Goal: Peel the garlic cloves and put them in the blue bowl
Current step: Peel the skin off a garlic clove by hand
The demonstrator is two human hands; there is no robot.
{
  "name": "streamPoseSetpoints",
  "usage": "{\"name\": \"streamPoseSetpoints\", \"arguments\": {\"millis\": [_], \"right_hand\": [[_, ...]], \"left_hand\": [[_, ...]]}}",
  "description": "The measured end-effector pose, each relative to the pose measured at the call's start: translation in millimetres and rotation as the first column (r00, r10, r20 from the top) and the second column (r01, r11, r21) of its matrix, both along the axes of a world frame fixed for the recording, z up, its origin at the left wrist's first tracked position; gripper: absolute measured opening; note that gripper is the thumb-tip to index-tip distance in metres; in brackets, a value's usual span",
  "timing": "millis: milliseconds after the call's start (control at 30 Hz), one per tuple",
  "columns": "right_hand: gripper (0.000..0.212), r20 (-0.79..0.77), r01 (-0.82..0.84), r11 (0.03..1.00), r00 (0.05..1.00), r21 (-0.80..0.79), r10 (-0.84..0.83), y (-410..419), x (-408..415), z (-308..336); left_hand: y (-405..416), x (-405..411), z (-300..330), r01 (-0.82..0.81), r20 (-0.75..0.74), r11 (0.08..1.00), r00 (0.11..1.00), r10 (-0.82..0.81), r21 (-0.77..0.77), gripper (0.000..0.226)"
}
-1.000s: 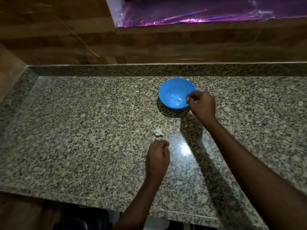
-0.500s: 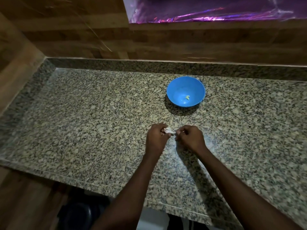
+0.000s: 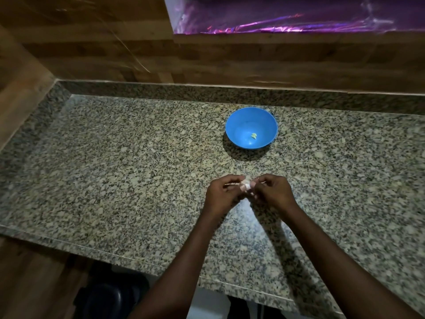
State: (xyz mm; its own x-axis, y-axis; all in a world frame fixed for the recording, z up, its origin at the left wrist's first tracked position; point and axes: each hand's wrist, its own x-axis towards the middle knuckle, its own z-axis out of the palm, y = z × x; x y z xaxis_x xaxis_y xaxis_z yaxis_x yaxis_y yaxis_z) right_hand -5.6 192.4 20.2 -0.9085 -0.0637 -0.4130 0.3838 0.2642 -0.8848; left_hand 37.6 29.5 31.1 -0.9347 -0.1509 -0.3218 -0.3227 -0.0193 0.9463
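Garlic clove (image 3: 247, 185), white, pinched between both hands above near part of granite counter (image 3: 115, 162). Left hand (image 3: 222, 195) grasps it from left, right hand (image 3: 272, 193) from right, fingers curled. Blue bowl (image 3: 234, 125) farther back, well apart, holds pale peeled piece (image 3: 253, 135). Wood-panel wall (image 3: 92, 47) behind.

Two bare forearms showed, entering from the near edge of the picture, with no sleeve, cuff or glove anywhere along them. The left hand (image 3: 222, 195) and the right hand (image 3: 272, 193) wore no ring, and neither wrist carried a watch, band or bracelet. The fingernails looked short and unpainted, so far as the dim light let them be seen. Nothing else of the person was in view.
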Motion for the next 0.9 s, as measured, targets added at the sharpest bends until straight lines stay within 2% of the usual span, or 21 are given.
{"name": "streamPoseSetpoints", "arguments": {"millis": [100,167,267,367,500,533,700,800,900], "right_hand": [[0.011,0.177,0.123,0.973,0.980,-0.195,-0.089,1.3,2.0,5.6],[0.014,0.282,0.224,0.927,0.949,-0.300,-0.138,-0.7,2.8,10.3],[0.012,0.347,0.320,0.869,0.919,-0.378,-0.188,-4.6,2.5,13.5],[0.013,0.400,0.358,0.856,0.894,-0.373,-0.200,-5.9,-0.3,12.1],[0.040,0.412,0.324,0.895,0.893,-0.306,-0.183,-5.7,-6.8,10.0],[0.041,0.403,0.318,0.900,0.897,-0.297,-0.183,-6.4,-7.1,11.4],[0.035,0.328,0.279,0.937,0.923,-0.210,-0.201,-10.1,-2.0,13.0],[0.023,0.295,0.285,0.943,0.928,-0.174,-0.226,-10.9,1.2,14.7],[0.022,0.309,0.230,0.954,0.937,-0.191,-0.163,-6.0,-0.2,16.8]], "left_hand": [[6.2,-1.1,2.9,-0.023,-0.018,1.000,1.000,0.022,-0.010,0.021],[11.3,-0.5,2.7,-0.038,-0.039,0.998,0.999,0.036,-0.059,0.028],[16.8,-2.3,0.4,-0.039,-0.117,0.989,0.993,0.022,-0.146,0.038],[20.0,-2.4,4.5,-0.034,-0.157,0.976,0.988,0.000,-0.215,0.038],[20.7,-0.6,10.1,-0.004,-0.131,0.980,0.991,-0.023,-0.199,0.029],[20.6,-0.3,9.7,0.004,-0.129,0.980,0.991,-0.030,-0.199,0.026],[20.5,1.5,10.3,0.024,-0.080,0.992,0.996,-0.034,-0.126,0.024],[20.8,3.0,7.0,0.037,-0.068,0.990,0.997,-0.046,-0.134,0.024],[19.5,4.9,6.4,0.005,-0.053,0.993,0.999,-0.011,-0.114,0.022]]}}
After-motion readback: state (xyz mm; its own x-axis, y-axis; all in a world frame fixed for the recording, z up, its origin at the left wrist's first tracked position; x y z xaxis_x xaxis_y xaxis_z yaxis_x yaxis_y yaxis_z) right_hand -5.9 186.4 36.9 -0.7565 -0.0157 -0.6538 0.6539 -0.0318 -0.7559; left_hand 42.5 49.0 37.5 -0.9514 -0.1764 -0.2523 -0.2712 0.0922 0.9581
